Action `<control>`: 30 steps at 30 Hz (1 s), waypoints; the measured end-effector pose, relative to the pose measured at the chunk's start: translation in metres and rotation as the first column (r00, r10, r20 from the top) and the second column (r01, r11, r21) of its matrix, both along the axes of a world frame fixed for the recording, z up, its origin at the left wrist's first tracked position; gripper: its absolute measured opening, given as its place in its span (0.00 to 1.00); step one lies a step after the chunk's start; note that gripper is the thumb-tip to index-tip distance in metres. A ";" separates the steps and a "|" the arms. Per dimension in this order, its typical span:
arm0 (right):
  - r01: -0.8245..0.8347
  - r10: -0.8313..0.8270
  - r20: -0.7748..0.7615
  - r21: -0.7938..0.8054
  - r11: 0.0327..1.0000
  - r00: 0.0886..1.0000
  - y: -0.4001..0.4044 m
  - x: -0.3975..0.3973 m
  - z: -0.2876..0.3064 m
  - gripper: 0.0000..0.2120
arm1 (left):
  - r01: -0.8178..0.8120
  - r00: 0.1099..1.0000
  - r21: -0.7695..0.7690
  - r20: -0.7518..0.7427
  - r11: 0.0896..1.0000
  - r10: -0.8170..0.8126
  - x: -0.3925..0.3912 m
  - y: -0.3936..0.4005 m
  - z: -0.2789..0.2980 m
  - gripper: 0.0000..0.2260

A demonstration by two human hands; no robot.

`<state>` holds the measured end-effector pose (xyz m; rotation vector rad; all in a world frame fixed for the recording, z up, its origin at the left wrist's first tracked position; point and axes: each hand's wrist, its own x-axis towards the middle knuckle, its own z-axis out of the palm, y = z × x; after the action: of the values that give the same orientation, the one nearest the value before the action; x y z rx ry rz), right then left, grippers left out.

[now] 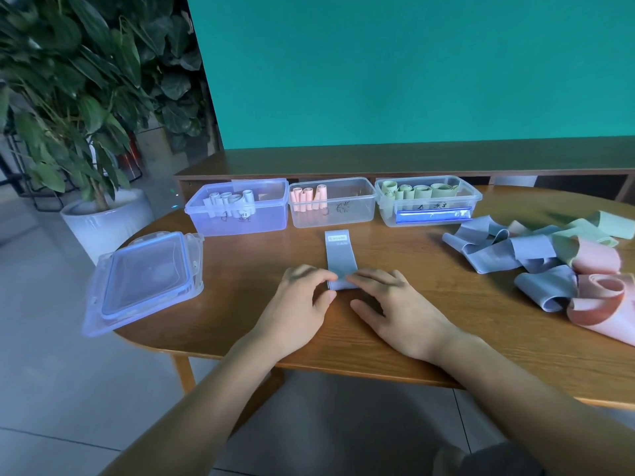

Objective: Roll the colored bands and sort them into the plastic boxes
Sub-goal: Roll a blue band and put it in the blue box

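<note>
Both hands on the wooden table, working the near end of a blue band that lies flat, running away toward the boxes, white label at its far end. Left hand: fingers curled, tips pinching the band's near left edge where a small roll has started, thumb tucked toward the roll. Right hand: fingers bent, tips on the roll's right side, thumb out along the table. Behind the band, 3 clear plastic boxes in a row: left box w/ pale blue rolls, middle box w/ pink rolls, right box w/ green rolls. Loose pile of unrolled bands (blue, green, pink) at table's right. Stacked lids at table's left edge. Potted plant on floor, far left
</note>
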<state>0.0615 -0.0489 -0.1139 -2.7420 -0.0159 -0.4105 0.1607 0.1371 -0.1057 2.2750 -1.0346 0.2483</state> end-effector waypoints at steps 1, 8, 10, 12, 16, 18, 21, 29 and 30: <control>-0.002 0.003 0.010 -0.003 1.000 1.000 0.001 -0.001 0.001 0.22 | -0.008 1.000 0.007 0.003 1.000 0.008 0.001 -0.001 -0.001 0.12; -0.008 0.008 0.011 -0.014 1.000 1.000 0.001 0.000 0.003 0.21 | -0.033 0.999 0.047 0.016 0.998 0.032 0.005 -0.004 -0.003 0.16; 0.007 -0.007 0.009 -0.009 1.000 1.000 -0.001 0.004 0.002 0.21 | -0.030 0.999 0.030 0.028 0.999 0.029 0.005 -0.005 -0.003 0.17; 0.015 -0.015 0.003 -0.009 1.000 1.000 -0.002 0.008 0.002 0.21 | -0.016 0.998 -0.004 0.053 1.000 0.016 0.005 -0.005 -0.001 0.16; 0.012 -0.011 -0.011 0.009 1.000 1.000 -0.005 0.012 0.001 0.22 | 0.013 0.996 0.019 0.086 1.000 -0.014 0.007 -0.007 0.001 0.12; 0.016 -0.016 -0.003 0.005 1.000 1.000 -0.004 0.011 0.003 0.22 | 0.011 0.996 0.015 0.091 1.000 -0.012 0.009 -0.008 0.001 0.12; 0.017 -0.017 0.042 0.002 1.000 0.999 -0.002 0.010 0.004 0.21 | 0.003 0.995 0.022 0.096 1.000 -0.005 0.013 -0.010 0.000 0.13; 0.033 -0.033 0.033 0.024 0.999 0.999 -0.005 0.017 0.004 0.20 | -0.036 0.999 0.021 0.028 0.999 0.035 0.017 -0.011 0.001 0.17; 0.034 -0.035 0.031 0.032 0.999 0.999 -0.006 0.018 0.005 0.20 | -0.055 0.998 0.012 0.003 0.998 0.055 0.018 -0.011 0.001 0.18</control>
<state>0.0791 -0.0549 -0.1094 -2.7077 0.0295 -0.4593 0.1788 0.1259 -0.1051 2.3170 -0.9786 0.2686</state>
